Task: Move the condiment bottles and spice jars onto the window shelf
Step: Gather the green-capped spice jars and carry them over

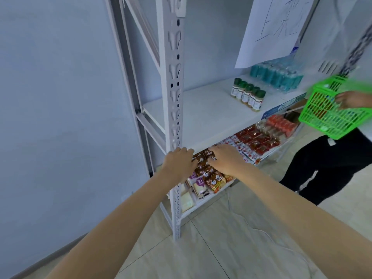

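Now | left hand point(177, 164), right hand point(227, 160) on snack packets point(209, 176), grip unclear | spice jars point(247, 94) back on shelf board point(193, 119), front bare

The scene is lit evenly and softly with a cool, bluish cast, and only faint shadows are thrown under the white shelf board point(201, 117). Strong wide-angle distortion is seen: the rack upright point(174, 97) is bowed and the forearms are stretched toward the lower corners. Motion blur is shown on the green basket point(330, 111) at the right edge, and the whole frame is rendered slightly soft, without glare.
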